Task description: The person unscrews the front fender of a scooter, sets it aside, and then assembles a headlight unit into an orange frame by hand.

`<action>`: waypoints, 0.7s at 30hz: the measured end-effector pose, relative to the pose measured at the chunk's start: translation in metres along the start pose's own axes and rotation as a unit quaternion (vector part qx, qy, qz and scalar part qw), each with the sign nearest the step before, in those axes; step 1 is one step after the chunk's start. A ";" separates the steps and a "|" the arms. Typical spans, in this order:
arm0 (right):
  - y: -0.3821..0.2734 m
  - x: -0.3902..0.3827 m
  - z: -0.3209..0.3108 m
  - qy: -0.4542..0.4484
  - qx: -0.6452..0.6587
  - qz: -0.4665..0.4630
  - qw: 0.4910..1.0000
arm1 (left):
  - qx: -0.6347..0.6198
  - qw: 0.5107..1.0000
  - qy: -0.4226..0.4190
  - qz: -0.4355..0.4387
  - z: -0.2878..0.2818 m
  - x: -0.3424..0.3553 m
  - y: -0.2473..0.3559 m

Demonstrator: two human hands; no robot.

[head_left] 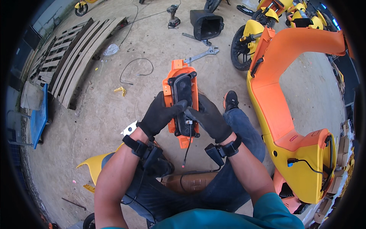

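An orange plastic panel (178,72) with a black module (183,86) set in its middle is held up over my lap. My left hand (160,114), in a black glove, grips its left side with the thumb on the black module. My right hand (209,118), also gloved, grips the right side and lower middle. A thin black cable (187,147) hangs from the panel's lower end with a small red tip. Black straps with small devices are on both wrists.
An orange and yellow scooter body (293,99) lies at my right. On the dirt ground ahead lie an adjustable wrench (202,55), a black bin (206,24), a cordless drill (173,17) and a loose wire (135,70). Wooden pallets (72,57) lie at the left.
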State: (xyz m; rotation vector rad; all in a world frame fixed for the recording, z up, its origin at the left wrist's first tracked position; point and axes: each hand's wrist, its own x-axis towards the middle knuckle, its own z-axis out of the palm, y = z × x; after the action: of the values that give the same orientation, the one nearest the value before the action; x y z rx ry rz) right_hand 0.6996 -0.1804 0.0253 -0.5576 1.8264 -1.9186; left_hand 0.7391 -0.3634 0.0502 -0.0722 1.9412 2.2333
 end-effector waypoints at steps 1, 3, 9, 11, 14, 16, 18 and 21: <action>-0.002 0.001 -0.001 0.001 0.000 0.001 1.000 | -0.003 1.000 0.001 0.001 0.001 0.000 0.001; 0.001 0.000 -0.004 -0.002 -0.023 0.004 1.000 | 0.024 1.000 -0.008 -0.015 -0.001 0.001 0.001; 0.006 0.003 -0.003 -0.007 0.075 0.022 0.997 | 0.031 0.999 -0.018 -0.031 -0.006 0.002 -0.005; 0.003 0.002 -0.003 -0.004 0.067 0.027 0.997 | 0.017 0.999 -0.021 -0.029 -0.005 0.000 -0.001; 0.002 0.001 -0.002 -0.011 0.094 0.036 0.995 | 0.008 0.999 -0.020 -0.032 -0.004 0.000 0.001; 0.001 0.001 -0.003 -0.006 0.098 0.034 0.995 | 0.010 0.999 -0.020 -0.030 -0.004 0.001 -0.001; 0.000 0.001 -0.002 -0.005 0.099 0.034 0.994 | 0.012 0.999 -0.020 -0.028 -0.005 0.002 -0.003; 0.000 0.000 -0.002 -0.006 0.093 0.031 0.995 | 0.015 0.999 -0.023 -0.024 -0.007 0.002 -0.004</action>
State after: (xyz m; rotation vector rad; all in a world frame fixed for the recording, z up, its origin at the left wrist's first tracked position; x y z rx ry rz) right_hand 0.6982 -0.1791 0.0256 -0.4430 1.6164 -2.0110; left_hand 0.7376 -0.3693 0.0454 -0.0633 1.9282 2.1551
